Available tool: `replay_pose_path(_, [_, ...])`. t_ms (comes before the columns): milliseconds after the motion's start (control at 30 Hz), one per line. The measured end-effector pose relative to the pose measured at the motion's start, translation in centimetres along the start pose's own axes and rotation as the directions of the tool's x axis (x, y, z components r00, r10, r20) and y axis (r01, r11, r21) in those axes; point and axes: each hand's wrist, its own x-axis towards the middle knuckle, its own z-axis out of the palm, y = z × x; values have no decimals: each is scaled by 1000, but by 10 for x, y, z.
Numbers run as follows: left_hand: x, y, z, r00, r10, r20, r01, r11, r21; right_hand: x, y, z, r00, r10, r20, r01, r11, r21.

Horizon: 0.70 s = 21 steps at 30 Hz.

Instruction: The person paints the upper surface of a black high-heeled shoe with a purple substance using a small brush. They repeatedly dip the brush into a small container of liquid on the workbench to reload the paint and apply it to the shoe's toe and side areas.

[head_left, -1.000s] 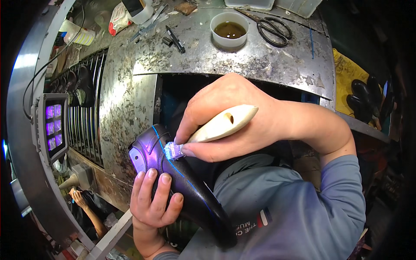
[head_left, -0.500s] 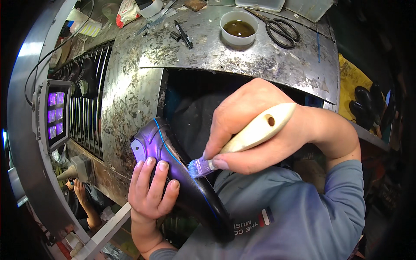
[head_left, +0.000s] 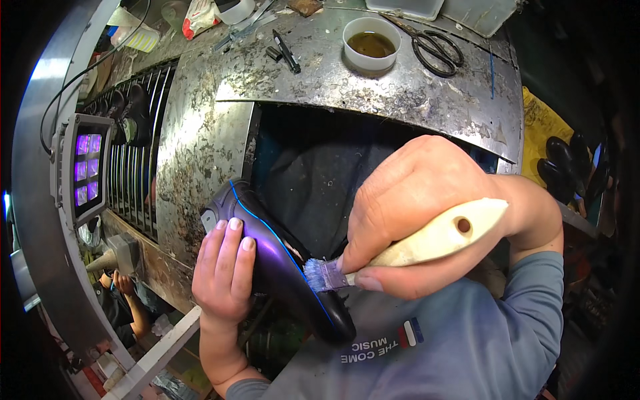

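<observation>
1. The black shoe (head_left: 277, 260) was held aslant in front of the person's grey shirt (head_left: 453, 347), near side of the table (head_left: 313, 83), its rounded end pointing toward the shirt and a thin blue line (head_left: 287, 248) running along its length.
2. I saw the left hand (head_left: 223, 273) grasping the shoe near its other end, fingers laid over the top, the thumb out of my sight.
3. The right hand (head_left: 413, 197) gripped the brush (head_left: 443, 233) by its pale handle, pinched close to the bristles, which met the shoe at the blue line.
4. Across the table stood a whitish bowl (head_left: 371, 64) of brown liquid, black scissors (head_left: 437, 53) just to its right, a pen (head_left: 287, 52) to its left.
5. Over on the left, a lamp (head_left: 88, 169) glowed purple near a rack (head_left: 132, 183); lower down showed a co-worker's hand (head_left: 124, 284).
6. Far right, I noticed something yellow (head_left: 543, 123) beside dark, rounded objects (head_left: 559, 163).
</observation>
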Motion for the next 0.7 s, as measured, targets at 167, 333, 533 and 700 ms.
replay_pose_path(167, [-1,0,1,997,-70,40,71,997,-19,1,-5,-1,1000,-14,1,14,1000,6])
replay_pose_path(333, [0,-1,3,992,-119,49,122,990,-64,1,-13,-4,1000,-21,-22,20,999,-27])
replay_pose_path(533, [0,1,7,975,-209,74,217,970,-111,5,-19,-7,998,-52,-33,48,993,-111])
replay_pose_path(700, [-5,2,10,954,-277,110,291,947,-135,9,-23,-10,998,-58,-31,52,985,-162])
